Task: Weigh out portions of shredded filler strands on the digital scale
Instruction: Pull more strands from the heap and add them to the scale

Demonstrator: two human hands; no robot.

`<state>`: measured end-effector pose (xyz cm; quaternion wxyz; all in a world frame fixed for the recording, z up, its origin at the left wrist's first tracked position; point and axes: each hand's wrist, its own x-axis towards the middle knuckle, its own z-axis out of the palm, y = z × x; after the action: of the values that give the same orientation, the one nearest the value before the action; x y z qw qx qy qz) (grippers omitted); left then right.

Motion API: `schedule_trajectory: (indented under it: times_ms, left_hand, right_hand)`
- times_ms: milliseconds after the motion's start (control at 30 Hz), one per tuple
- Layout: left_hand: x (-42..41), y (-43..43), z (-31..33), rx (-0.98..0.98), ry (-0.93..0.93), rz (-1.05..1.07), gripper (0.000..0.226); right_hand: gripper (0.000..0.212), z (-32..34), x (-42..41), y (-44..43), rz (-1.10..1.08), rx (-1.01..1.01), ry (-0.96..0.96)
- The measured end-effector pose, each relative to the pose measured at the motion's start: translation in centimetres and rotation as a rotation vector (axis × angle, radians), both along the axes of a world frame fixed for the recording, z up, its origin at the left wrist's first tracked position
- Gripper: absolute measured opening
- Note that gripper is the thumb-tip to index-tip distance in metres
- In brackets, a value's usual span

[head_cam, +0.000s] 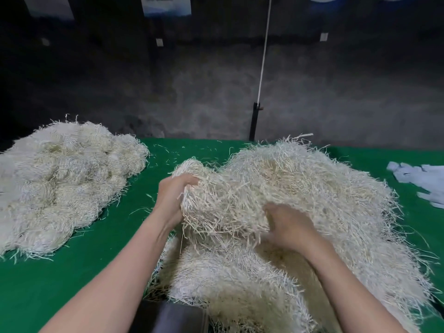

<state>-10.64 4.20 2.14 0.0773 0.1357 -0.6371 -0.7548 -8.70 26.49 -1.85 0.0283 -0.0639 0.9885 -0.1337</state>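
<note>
A large heap of pale shredded filler strands (300, 179) covers the right half of the green table (60, 280). My left hand (171, 195) grips a clump of strands (216, 200) at the heap's left edge. My right hand (288, 227) digs into the same clump from the near side, fingers curled in the strands and blurred. Below the hands lies another mound of strands (228, 280) over a dark grey object (168, 318) at the bottom edge, which may be the scale; no display shows.
A second big pile of strands (60, 179) sits at the left of the table. Pale blue-white folded pieces (422, 179) lie at the far right. A black post (254, 121) with a white cord stands behind the table against a dark wall.
</note>
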Motion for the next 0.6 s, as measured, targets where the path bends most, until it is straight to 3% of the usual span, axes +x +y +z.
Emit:
schedule_trajectory:
  times_ms: [100,133,233,300,400,433,500,600]
  left_hand:
    - [0.9,0.4,1.0,0.029,0.048,-0.085,0.018]
    - [1.2,0.7,1.4,0.059,0.067,-0.124,0.022]
    - [2.1,1.0,2.9,0.252,0.175,-0.29,0.026]
    - [2.4,0.7,4.0,0.385,0.249,-0.368,0.029]
    - [2.6,-0.4,5.4,0.481,0.266,-0.299,0.012]
    - [2.6,-0.8,5.7,0.469,0.277,-0.236,0.001]
    - [2.6,-1.6,5.6,0.363,0.306,-0.136,0.011]
    - [2.6,-1.6,4.9,0.249,0.286,-0.106,0.011]
  right_hand:
    - [0.113,3.9,0.6,-2.1,0.101,-0.042,0.329]
    - [0.128,4.6,0.3,-3.4,0.175,-0.123,0.361]
    - [0.138,3.2,-1.0,-7.5,0.3,-0.468,0.063]
    - [0.107,-0.6,-1.7,-8.8,0.307,-0.4,-0.072]
    - [0.05,-6.7,-2.7,-6.3,0.176,-0.127,-0.058]
    - [0.041,-8.0,-2.8,-4.6,0.1,-0.051,-0.085]
    - [0.035,-9.0,-2.4,-1.8,-0.004,0.053,-0.149]
    - [0.036,-7.5,-1.7,-0.8,0.026,-0.143,-0.171]
